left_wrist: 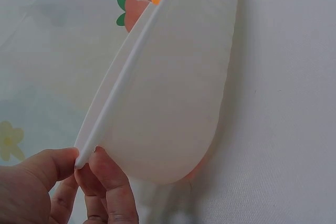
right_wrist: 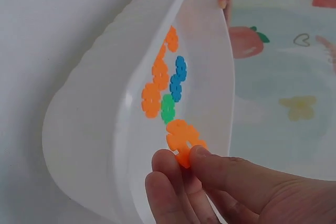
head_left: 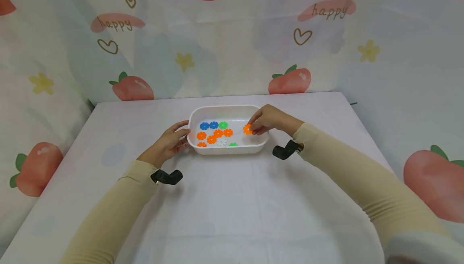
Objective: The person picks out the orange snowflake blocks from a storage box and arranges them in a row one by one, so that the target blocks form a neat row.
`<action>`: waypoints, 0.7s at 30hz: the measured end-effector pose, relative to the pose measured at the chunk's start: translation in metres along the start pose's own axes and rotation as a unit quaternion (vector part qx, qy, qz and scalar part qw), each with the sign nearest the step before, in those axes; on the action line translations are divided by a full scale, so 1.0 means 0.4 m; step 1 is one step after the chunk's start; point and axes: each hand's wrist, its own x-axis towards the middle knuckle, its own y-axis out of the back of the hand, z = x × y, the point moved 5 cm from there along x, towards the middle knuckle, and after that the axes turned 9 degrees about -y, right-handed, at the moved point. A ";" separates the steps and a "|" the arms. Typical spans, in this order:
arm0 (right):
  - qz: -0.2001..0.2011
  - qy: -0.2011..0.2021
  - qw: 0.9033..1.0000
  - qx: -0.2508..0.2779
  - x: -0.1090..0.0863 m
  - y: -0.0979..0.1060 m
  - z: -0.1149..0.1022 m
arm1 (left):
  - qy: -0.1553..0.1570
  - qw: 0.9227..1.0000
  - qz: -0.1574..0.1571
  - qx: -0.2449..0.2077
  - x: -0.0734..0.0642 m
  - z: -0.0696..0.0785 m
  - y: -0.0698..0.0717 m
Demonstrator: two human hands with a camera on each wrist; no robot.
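Note:
A white plastic tray (head_left: 228, 150) stands on the table with several flat, notched, flower-shaped discs inside. Among them are blue discs (head_left: 204, 125), a green disc (head_left: 222, 125), orange discs (head_left: 218, 133) and white discs (head_left: 222, 142). At the tray's left end, my left hand (head_left: 167, 143) pinches the rim between thumb and fingers, as the left wrist view shows. My right hand (head_left: 270, 119) is over the tray's right end. Its thumb and fingertips pinch one orange disc (right_wrist: 184, 139), held apart from the others. The near wall partly hides the lowest discs.
A white cloth covers the table (head_left: 224, 207). Behind it hangs a patterned curtain (head_left: 224, 54) with printed fruit and the word happy. Black bands with short dark pieces (head_left: 166, 177) are on both wrists.

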 end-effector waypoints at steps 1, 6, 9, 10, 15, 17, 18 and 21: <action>-0.002 0.002 1.000 0.002 -0.002 0.003 0.000 | -0.001 1.000 -0.002 0.002 0.000 0.001 0.000; -0.002 0.008 1.000 0.002 -0.010 0.022 -0.001 | -0.002 1.000 -0.006 0.004 -0.002 0.001 0.001; 0.003 0.004 1.000 0.000 -0.012 0.031 0.002 | -0.002 1.000 -0.009 0.002 -0.002 0.001 0.000; 0.006 0.001 1.000 -0.001 -0.012 0.035 0.003 | -0.002 1.000 -0.009 0.002 -0.002 0.000 0.000; 0.014 -0.006 1.000 -0.013 -0.012 0.052 0.008 | -0.003 1.000 -0.010 0.004 -0.001 -0.001 0.002; 0.017 -0.007 1.000 -0.012 -0.014 0.060 0.010 | -0.002 1.000 -0.008 0.003 0.000 -0.002 0.002; 0.019 -0.007 1.000 -0.010 -0.017 0.064 0.011 | -0.002 1.000 -0.007 0.002 0.001 -0.002 0.002; 0.022 -0.008 1.000 -0.004 -0.022 0.074 0.012 | 0.000 1.000 -0.004 0.003 0.002 -0.002 0.001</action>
